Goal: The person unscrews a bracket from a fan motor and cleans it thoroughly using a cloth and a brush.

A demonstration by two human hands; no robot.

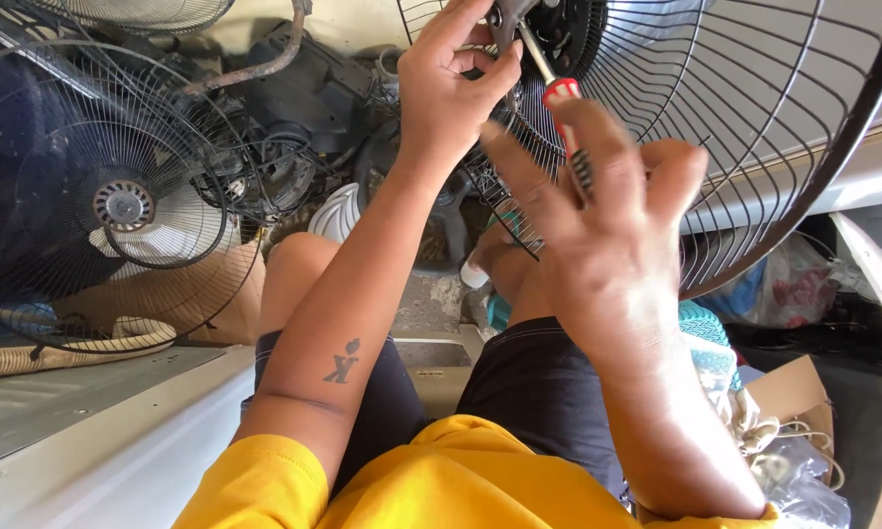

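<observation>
My right hand (607, 225) holds a screwdriver (556, 93) with a red and black handle, its shaft slanting up to the hub of a large black wire fan guard (754, 118). My left hand (451, 78) is raised at that hub, fingers curled on a small metal part next to the screwdriver tip. The guard stands upright in front of my knees. I sit in dark shorts and a yellow shirt.
Several old fans and wire guards (118, 196) are piled at the left with a dark motor housing (304, 78). A white metal surface (88, 411) runs along the lower left. Plastic bags and cardboard (793, 392) lie at the right.
</observation>
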